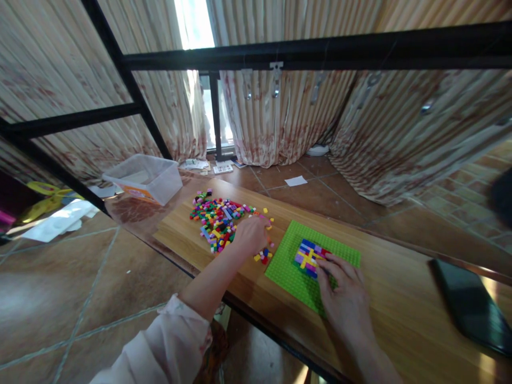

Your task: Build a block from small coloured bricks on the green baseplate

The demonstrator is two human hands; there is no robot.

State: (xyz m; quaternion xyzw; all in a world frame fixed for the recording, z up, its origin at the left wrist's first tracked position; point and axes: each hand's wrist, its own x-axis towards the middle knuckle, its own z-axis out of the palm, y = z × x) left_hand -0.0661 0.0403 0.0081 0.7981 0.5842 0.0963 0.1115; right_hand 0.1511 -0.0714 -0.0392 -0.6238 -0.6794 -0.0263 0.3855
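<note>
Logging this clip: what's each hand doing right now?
Left hand: curled over the loose bricks; grip cannot be told.
Right hand: open, fingertips on the brick build.

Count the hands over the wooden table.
2. The left hand is at the edge of the loose brick pile; the right hand rests on the green baseplate, fingertips touching the multicoloured brick build.

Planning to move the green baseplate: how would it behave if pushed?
The green baseplate looks thin and flat, so it probably slides on the smooth table and may flex when lifted. The right hand on it likely pins it.
</note>
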